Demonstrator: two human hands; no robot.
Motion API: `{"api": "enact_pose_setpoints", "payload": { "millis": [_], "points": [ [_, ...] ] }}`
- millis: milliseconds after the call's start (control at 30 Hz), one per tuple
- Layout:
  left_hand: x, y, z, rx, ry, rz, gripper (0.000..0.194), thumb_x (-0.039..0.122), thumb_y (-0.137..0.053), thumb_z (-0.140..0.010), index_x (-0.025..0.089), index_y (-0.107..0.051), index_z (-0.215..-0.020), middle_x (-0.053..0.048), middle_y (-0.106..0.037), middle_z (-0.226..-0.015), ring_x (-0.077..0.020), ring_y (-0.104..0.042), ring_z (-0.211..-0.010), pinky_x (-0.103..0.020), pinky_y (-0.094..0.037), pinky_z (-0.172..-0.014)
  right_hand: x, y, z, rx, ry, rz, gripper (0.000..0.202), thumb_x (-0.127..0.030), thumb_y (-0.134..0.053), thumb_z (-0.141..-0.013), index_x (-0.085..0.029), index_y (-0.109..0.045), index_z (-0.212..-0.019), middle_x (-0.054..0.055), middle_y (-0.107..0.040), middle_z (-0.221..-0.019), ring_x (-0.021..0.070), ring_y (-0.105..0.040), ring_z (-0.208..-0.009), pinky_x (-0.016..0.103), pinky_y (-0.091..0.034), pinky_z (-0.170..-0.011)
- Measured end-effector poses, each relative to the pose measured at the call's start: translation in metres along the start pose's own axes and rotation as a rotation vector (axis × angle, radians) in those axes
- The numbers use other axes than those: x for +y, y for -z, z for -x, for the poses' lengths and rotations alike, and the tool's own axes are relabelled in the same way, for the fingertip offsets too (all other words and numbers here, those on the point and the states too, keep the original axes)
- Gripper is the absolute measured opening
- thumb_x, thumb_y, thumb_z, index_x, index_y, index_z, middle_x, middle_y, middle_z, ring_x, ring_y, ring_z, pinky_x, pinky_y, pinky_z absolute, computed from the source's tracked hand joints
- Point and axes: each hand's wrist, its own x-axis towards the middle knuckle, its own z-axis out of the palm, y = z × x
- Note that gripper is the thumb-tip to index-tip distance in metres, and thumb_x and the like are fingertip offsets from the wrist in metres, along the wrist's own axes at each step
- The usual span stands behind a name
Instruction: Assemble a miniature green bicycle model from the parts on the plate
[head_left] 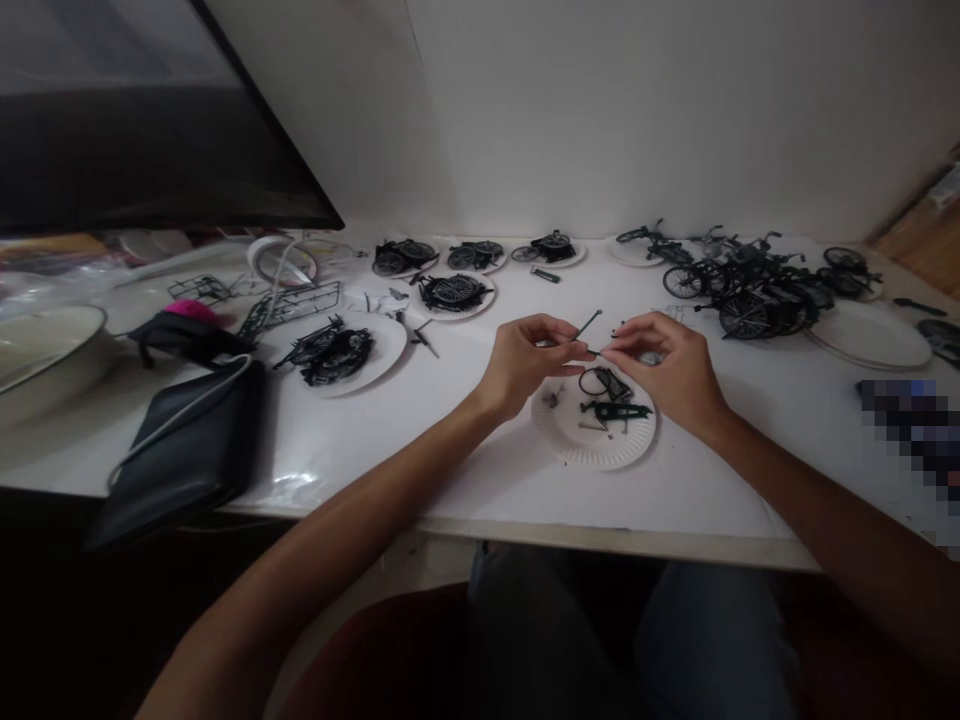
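Note:
My left hand [525,362] is closed in a pinch on a thin dark model bicycle part [589,324], whose slanting rod ends in a small ring. Fingertips of my right hand [664,365] are pressed together close beside it, at a short dark tip between the two hands. What the right fingers pinch is too small to make out. Below both hands, a white paper plate [551,440] bears small bicycle pieces: a black wheel ring [592,381], a dark green flat piece [626,411] and some tiny metal bits.
Assembled miniature bicycles [757,290] crowd the back right beside stacked plates [874,335]. More plates with black parts [330,350] stand left and behind. A black pouch [187,430], an enamel basin [52,350] and a screen [150,120] occupy the left. The table's front edge [600,535] runs below.

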Motion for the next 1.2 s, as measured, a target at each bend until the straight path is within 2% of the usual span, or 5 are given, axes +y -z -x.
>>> {"api": "enact_pose_setpoints", "payload": {
  "millis": [267,500,633,800,1200],
  "points": [
    [-0.003,-0.001,0.002,0.001,-0.041,-0.064,0.033,0.018,-0.085,-0.067,0.009,-0.07,-0.095,0.001,-0.065,-0.072,-0.0115,-0.069,-0.065,-0.029,-0.065,-0.072,0.001,0.0,0.001,-0.026,-0.031,0.028,0.021,-0.028,-0.08,-0.076,-0.021,-0.066,-0.09,0.004,-0.073,-0.083,0.0216,-0.072,-0.08,0.034,-0.055,-0.072],
    [-0.007,-0.003,0.001,0.005,-0.097,-0.153,0.032,0.017,-0.084,-0.068,0.01,-0.069,-0.096,0.001,-0.065,-0.07,-0.0117,-0.068,-0.064,-0.029,-0.064,-0.069,0.002,0.0,0.002,-0.046,-0.046,0.08,0.018,-0.026,-0.079,-0.076,-0.021,-0.068,-0.09,0.005,-0.073,-0.084,0.0205,-0.071,-0.081,0.032,-0.055,-0.071],
    [-0.009,-0.002,0.001,-0.01,-0.121,-0.191,0.034,0.022,-0.085,-0.07,0.011,-0.069,-0.097,0.0,-0.066,-0.072,-0.0128,-0.069,-0.066,-0.03,-0.064,-0.068,0.004,-0.002,0.001,-0.057,-0.071,0.027,0.017,-0.028,-0.078,-0.077,-0.02,-0.067,-0.088,0.006,-0.073,-0.089,0.0203,-0.071,-0.084,0.032,-0.056,-0.074],
    [-0.013,0.003,0.0,-0.045,-0.146,-0.23,0.037,0.027,-0.084,-0.072,0.013,-0.069,-0.102,-0.001,-0.067,-0.075,-0.0136,-0.07,-0.068,-0.03,-0.064,-0.069,0.007,-0.001,-0.001,-0.087,-0.134,-0.045,0.019,-0.031,-0.079,-0.076,-0.019,-0.067,-0.086,0.005,-0.073,-0.086,0.0195,-0.071,-0.078,0.033,-0.057,-0.073],
    [-0.005,-0.004,0.003,-0.031,-0.048,-0.109,0.034,0.021,-0.085,-0.069,0.01,-0.069,-0.097,0.001,-0.062,-0.074,-0.0113,-0.067,-0.067,-0.031,-0.065,-0.075,0.004,0.002,-0.004,-0.126,-0.311,-0.23,0.029,-0.035,-0.085,-0.066,-0.017,-0.067,-0.081,0.005,-0.072,-0.081,0.0184,-0.069,-0.075,0.034,-0.056,-0.073]
  ]
}}
